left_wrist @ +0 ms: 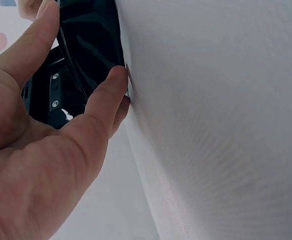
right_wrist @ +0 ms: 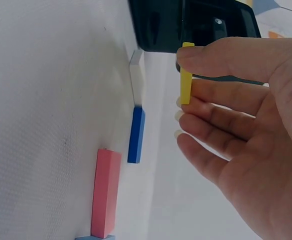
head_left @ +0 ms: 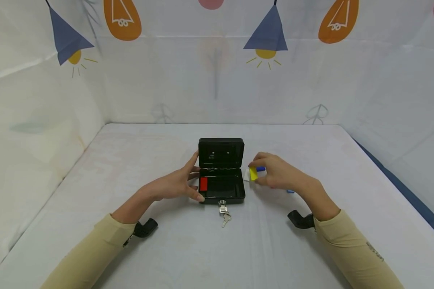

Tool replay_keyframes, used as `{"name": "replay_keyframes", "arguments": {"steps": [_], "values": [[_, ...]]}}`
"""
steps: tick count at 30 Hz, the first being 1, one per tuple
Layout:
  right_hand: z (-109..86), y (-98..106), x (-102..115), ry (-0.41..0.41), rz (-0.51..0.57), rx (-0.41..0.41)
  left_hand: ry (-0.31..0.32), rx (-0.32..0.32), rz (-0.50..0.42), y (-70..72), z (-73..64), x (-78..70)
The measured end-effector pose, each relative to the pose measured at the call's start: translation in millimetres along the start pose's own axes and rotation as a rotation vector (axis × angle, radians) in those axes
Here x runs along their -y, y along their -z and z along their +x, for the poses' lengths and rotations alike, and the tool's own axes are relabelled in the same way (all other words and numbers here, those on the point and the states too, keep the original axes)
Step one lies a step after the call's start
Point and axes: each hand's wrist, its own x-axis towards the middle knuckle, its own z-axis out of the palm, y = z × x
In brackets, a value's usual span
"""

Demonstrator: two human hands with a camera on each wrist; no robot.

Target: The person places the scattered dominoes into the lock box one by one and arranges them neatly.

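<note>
A black metal cash box stands on the table with its lid raised. Inside it, at the left, lies a red block. My left hand rests against the box's left side, thumb at the front corner and extended fingers farther back; the left wrist view shows these fingers touching the black wall. Just right of the box, my right hand pinches a thin yellow block between thumb and fingers, raised off the table in the right wrist view.
Keys hang from the lock at the box's front. On the table at the right lie a white block, a dark blue block, a pink block and a lighter blue block. Patterned white cloth stands behind the table.
</note>
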Motion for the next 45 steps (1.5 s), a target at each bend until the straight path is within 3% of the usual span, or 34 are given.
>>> {"name": "replay_keyframes", "arguments": {"steps": [14,23,35,45], "values": [[1.7,1.7,14.5,0.052,-0.003,-0.045,0.01,-0.011,0.005,-0.6,-0.2,-1.4],[3.7,2.2,34.3,0.053,0.007,-0.021,0.009,-0.025,0.003,-1.8,2.8,2.3],[8.7,-4.2,45.8,0.131,-0.023,-0.037,0.01,-0.03,0.002,-1.2,4.0,-0.6],[17.3,-11.9,57.7,0.156,-0.019,0.012,0.002,-0.019,0.016,-1.9,6.5,-2.3]]}}
